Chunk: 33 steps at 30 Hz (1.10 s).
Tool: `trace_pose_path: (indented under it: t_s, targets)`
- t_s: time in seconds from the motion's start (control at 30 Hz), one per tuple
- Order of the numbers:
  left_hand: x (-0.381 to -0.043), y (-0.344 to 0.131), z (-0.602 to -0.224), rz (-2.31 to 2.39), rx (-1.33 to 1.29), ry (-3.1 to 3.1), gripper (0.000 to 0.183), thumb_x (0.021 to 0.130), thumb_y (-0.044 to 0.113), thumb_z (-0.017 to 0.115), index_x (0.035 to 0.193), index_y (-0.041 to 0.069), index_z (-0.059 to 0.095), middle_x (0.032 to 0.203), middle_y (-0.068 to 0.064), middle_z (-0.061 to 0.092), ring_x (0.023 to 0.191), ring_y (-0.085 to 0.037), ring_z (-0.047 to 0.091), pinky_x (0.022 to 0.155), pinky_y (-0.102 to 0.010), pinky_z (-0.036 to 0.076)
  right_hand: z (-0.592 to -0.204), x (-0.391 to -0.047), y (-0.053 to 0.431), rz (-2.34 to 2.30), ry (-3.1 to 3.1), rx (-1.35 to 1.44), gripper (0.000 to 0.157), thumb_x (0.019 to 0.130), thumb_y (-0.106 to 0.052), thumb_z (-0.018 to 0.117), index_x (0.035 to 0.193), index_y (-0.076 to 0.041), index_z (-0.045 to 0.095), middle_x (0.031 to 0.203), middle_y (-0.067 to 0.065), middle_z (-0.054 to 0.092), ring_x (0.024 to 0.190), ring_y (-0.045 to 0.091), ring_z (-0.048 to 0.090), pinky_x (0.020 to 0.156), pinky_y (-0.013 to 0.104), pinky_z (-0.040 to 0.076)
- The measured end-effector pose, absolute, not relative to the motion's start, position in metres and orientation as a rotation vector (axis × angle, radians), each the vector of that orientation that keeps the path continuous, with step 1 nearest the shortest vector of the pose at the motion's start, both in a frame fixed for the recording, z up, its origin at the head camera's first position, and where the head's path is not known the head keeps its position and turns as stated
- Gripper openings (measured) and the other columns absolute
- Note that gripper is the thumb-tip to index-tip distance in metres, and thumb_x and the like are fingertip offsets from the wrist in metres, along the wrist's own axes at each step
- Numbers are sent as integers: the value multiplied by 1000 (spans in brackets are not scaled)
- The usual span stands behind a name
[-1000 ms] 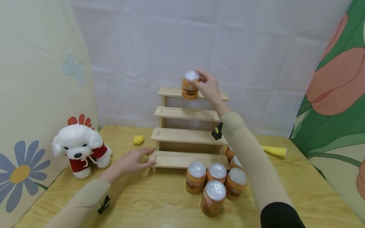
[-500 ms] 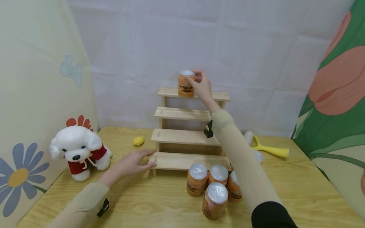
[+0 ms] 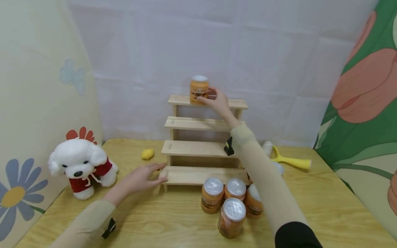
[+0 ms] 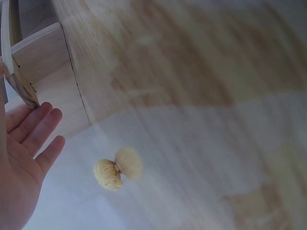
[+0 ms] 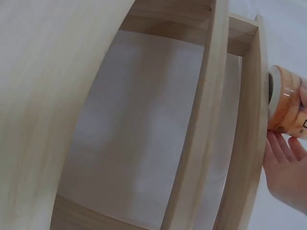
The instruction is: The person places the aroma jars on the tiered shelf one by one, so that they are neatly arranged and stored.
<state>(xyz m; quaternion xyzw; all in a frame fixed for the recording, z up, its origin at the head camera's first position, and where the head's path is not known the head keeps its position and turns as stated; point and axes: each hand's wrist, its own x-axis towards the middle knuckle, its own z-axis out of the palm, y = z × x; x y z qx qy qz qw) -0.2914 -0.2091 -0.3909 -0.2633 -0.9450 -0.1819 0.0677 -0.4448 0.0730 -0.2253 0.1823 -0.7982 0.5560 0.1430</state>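
Note:
An orange can (image 3: 199, 90) with a pale lid stands upright at the top step of a wooden four-step display rack (image 3: 198, 148). My right hand (image 3: 218, 102) holds it from the right, thumb across the front. In the right wrist view the can (image 5: 288, 103) has its base right at the top board, with the right hand (image 5: 288, 177) beside it. My left hand (image 3: 139, 179) touches the left end of the lowest step with fairly straight fingers. The left wrist view shows the left hand's fingertips (image 4: 45, 106) at the board's edge.
Several orange cans (image 3: 232, 217) stand before the rack's right front. A white plush dog (image 3: 79, 165) in red sits at left, near a small yellow yarn bundle (image 3: 147, 154). A yellow-handled object (image 3: 293, 162) lies right of the rack, partly behind the right sleeve.
The can in my right hand has moved left and settled lower at the top step. My right fingers sit lower on its side. The left hand has stayed at the lowest step.

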Motion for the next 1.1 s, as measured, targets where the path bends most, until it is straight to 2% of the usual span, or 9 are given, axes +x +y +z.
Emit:
trace_pose_path:
  t_s: [0.07, 0.17, 0.73, 1.1]
  targets:
    - [-291, -210, -392, -549, -793, -2846, 67, 88, 57, 55, 135, 9, 52, 128, -18, 57, 113, -35, 58, 93, -51, 48, -228, -445, 70, 1588, -2305, 505, 66, 81, -29, 74, 135, -2, 46, 130, 14, 55, 117, 24, 56, 95, 28, 50]
    - [-290, -210, -392, -557, -798, -2843, 67, 88, 56, 55, 134, 8, 52, 127, -17, 58, 111, -34, 59, 91, -51, 49, -229, -444, 63, 1586, -2281, 492, 63, 82, -27, 74, 132, 1, 49, 129, 16, 56, 116, 25, 57, 95, 27, 50]
    - [-290, -214, -393, -562, -797, -2849, 68, 88, 57, 54, 134, 8, 52, 126, -17, 59, 111, -34, 59, 92, -52, 49, -235, -444, 41, 1402, -2296, 489, 56, 86, -30, 68, 134, -7, 51, 124, 12, 61, 111, 21, 60, 91, 26, 52]
    - [-294, -214, -393, -580, -808, -2849, 67, 88, 56, 55, 135, 7, 51, 126, -17, 59, 112, -34, 58, 93, -52, 48, -233, -441, 53, 1303, -2449, 512, 58, 87, -24, 69, 136, -3, 46, 128, 15, 58, 113, 24, 57, 97, 30, 49]
